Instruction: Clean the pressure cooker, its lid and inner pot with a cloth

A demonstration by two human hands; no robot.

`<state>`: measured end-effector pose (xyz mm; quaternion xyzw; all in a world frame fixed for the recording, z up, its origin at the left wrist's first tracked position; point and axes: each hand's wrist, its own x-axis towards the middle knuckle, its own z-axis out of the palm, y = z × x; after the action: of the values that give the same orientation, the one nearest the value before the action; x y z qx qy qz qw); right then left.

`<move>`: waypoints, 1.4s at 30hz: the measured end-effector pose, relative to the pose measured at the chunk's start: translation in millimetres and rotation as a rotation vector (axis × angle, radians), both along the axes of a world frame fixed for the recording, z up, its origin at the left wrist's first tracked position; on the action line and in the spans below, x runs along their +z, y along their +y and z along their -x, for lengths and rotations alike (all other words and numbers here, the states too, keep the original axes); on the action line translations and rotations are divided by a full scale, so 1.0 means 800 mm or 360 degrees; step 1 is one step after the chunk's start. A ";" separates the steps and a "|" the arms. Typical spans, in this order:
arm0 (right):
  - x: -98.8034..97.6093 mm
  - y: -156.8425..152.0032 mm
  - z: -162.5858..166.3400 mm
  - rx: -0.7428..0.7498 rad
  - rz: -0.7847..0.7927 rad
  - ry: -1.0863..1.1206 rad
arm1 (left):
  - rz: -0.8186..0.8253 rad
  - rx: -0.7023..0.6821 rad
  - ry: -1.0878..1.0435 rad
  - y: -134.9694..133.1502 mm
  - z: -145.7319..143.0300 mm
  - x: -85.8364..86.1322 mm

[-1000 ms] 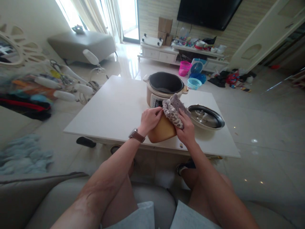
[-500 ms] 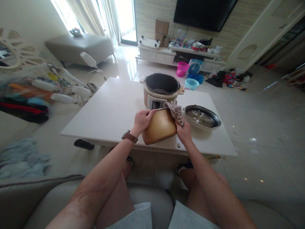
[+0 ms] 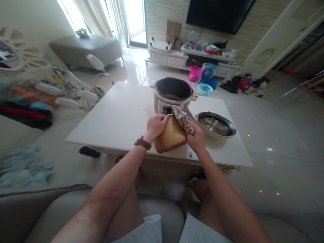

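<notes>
A gold-coloured inner pot (image 3: 172, 135) is tipped on its side above the table's near edge, its outer wall towards me. My left hand (image 3: 157, 125) grips its upper left rim, thumb on top. In my right hand (image 3: 196, 136) is a patterned grey-brown cloth (image 3: 184, 118), pressed against the pot's upper right rim. Just behind stands the beige electric pressure cooker (image 3: 162, 98), without a lid, its dark inside showing and its control panel partly covered by the cloth and pot. Its lid (image 3: 215, 125) lies underside up to the right.
The white table (image 3: 106, 114) carries the cooker and lid. A small sticker-like spot (image 3: 190, 155) is near its front edge. Beyond are a pink basket (image 3: 194, 73), a light blue basket (image 3: 204, 89) and a TV cabinet (image 3: 167, 59). A white lamp-like fixture (image 3: 87, 96) is at left.
My left hand has shifted slightly right along the rim and the pot has turned a little. The cloth in my right hand has moved slightly up and left over the rim.
</notes>
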<state>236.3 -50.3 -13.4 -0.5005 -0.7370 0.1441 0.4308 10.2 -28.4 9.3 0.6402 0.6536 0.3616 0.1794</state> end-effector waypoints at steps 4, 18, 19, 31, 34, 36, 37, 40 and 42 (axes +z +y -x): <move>-0.016 0.016 -0.013 -0.0127 0.0243 0.0292 | -0.0088 -0.0207 -0.0211 0.002 0.011 -0.004; -0.032 0.021 -0.018 -0.0323 0.0417 0.0487 | 0.0014 -0.0209 -0.0329 0.011 0.021 -0.020; -0.026 0.016 -0.015 -0.0267 0.0332 0.0408 | 0.0008 -0.0191 -0.0278 0.010 0.017 -0.016; 0.002 0.004 -0.007 -0.0033 0.0017 0.0017 | -0.0042 -0.0143 -0.0113 0.009 0.000 -0.002; -0.023 0.023 -0.024 -0.0219 0.0296 0.0372 | -0.0102 -0.0208 -0.0298 0.011 0.007 -0.011; -0.040 0.033 -0.036 -0.0324 0.0453 0.0543 | -0.0054 -0.0262 -0.0439 0.014 0.013 -0.022; -0.047 0.036 -0.040 -0.0370 0.0499 0.0612 | -0.0008 -0.0286 -0.0489 0.015 0.016 -0.027; -0.061 0.043 -0.048 -0.0454 0.0552 0.0749 | 0.0097 -0.0314 -0.0553 0.018 0.022 -0.039; -0.063 0.044 -0.047 -0.0472 0.0574 0.0774 | 0.0087 -0.0292 -0.0549 0.017 0.022 -0.039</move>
<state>273.8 -14.9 -64.1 -0.6213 -0.4945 0.3231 0.5149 -7.3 -14.5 -22.1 0.6205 0.5615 0.4304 0.3383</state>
